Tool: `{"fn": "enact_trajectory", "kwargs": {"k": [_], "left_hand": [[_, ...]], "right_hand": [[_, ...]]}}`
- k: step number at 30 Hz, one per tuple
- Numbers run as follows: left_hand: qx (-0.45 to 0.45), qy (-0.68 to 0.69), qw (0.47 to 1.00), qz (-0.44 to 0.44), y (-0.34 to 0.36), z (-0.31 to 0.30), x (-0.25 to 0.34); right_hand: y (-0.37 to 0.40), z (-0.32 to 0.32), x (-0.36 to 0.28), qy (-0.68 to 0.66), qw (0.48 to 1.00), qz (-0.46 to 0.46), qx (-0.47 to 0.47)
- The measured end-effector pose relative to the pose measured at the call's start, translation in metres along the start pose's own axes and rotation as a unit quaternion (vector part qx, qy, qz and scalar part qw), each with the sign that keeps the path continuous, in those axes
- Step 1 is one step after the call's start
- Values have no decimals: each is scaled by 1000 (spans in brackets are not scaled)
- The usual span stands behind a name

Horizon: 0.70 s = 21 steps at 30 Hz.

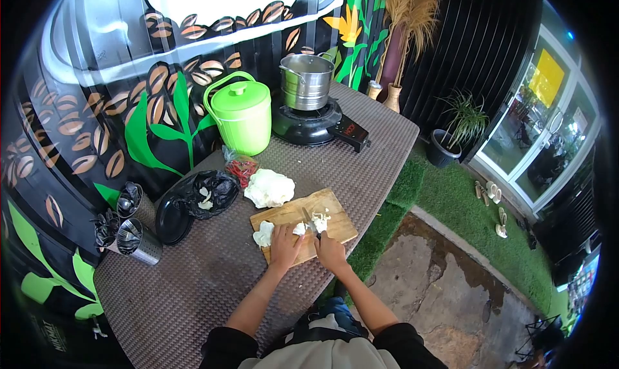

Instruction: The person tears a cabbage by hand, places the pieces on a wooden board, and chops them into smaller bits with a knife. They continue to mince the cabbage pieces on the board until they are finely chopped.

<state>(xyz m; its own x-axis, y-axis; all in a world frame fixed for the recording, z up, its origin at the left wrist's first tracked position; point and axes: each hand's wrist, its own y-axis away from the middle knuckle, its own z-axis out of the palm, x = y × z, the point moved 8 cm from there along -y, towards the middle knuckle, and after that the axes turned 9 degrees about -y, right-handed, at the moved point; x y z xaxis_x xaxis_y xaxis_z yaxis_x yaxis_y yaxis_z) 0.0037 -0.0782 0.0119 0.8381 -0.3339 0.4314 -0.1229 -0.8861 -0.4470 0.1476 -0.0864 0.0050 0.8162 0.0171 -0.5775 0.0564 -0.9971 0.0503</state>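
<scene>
A wooden cutting board (pixel 342 226) lies at the table's near right edge. My right hand (pixel 330 251) is closed round the handle of a knife (pixel 308 218), its blade pointing away over the board. My left hand (pixel 284 248) rests on the board with its fingertips pressed on a white vegetable piece (pixel 300 228) beside the blade. Small chopped white bits (pixel 320 220) lie just past the knife. Left of my left hand is a flat white piece (pixel 263 233). Behind the board sits a large, ruffled white vegetable (pixel 269 188), perhaps cauliflower or mushroom.
A bag of red chillies (pixel 242 168) and a black plastic bag (pixel 216 191) lie behind. Metal cutlery holders (pixel 138 241) stand left. At the back are a green lidded bucket (pixel 244 114) and a steel pot (pixel 307 82) on a black portable stove (pixel 309 125).
</scene>
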Motion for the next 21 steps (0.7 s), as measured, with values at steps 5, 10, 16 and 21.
{"fn": "enact_trajectory", "kwargs": {"k": [5,10,16,21], "left_hand": [[25,-36,998,55,1,1,7],[9,-39,998,53,0,-1,11],[-5,-64,997,39,0,1,12],[-9,-70,997,35,0,5,10]], "right_hand": [[9,4,0,9,1000,-9,2],[8,6,-7,60,998,-26,-4],[11,15,-6,71,997,-30,-18],[10,26,-4,77,997,-22,-13]]}}
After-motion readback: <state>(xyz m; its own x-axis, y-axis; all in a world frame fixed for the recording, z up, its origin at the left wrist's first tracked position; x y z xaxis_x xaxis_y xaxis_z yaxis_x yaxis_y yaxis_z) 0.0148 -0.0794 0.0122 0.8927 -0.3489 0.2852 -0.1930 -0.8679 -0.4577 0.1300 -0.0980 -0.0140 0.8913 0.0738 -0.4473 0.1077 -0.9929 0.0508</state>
